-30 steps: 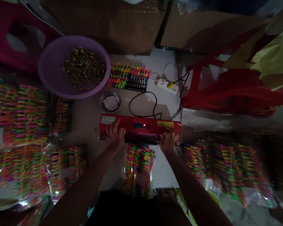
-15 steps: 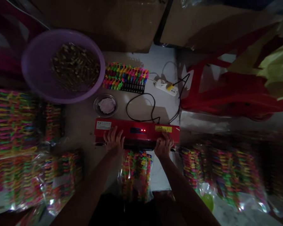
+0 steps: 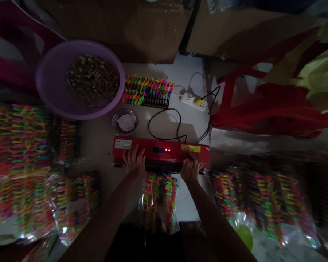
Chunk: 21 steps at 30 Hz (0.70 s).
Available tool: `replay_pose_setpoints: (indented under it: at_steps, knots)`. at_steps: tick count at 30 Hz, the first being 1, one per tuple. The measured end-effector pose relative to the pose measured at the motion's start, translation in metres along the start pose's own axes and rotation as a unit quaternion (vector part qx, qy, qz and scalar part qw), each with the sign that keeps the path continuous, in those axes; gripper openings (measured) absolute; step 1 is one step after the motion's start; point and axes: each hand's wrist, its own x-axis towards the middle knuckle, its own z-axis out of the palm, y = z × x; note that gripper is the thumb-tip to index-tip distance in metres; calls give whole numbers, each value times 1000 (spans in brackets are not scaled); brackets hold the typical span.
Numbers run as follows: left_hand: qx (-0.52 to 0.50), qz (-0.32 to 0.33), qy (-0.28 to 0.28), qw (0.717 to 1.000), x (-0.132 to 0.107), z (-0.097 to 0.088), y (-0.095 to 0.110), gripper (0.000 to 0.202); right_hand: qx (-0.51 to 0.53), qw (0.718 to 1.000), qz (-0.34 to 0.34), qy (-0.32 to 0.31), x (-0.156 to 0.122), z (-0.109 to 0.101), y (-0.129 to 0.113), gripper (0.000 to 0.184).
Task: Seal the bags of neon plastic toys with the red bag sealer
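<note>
A long red heat sealer lies across the middle, two red lights glowing on its panel. Over its left end, my left hand curls its fingers onto the top, spaced a little apart. My right hand grips the right end with bent fingers. Between my forearms is a clear plastic bag packed with rows of bright multicoloured small pieces. Its upper end meets the sealer's front edge; whether it goes in between the bars is hidden.
Behind the sealer are a metal bowl of paper slips, a black rack of colourful pieces and a power strip with cables. A purple basin stands left, a red plastic stool right. Filled bags lie on both sides.
The camera view has shifted slightly, so most things appear a little farther right. Both hands stay on the heat sealer, and the bag remains in front of it.
</note>
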Motion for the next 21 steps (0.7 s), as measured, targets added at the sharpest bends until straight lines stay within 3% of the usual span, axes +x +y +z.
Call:
replay_pose_setpoints:
  at_steps: [6, 21]
  knots:
    - [-14, -24, -24, 999, -2, 1, 0, 34, -7, 1000, 8, -6, -3, 2, 1, 14]
    - [-2, -12, 3, 1000, 1, -1, 2, 33, 25, 998, 43, -44, -5, 3, 3, 16]
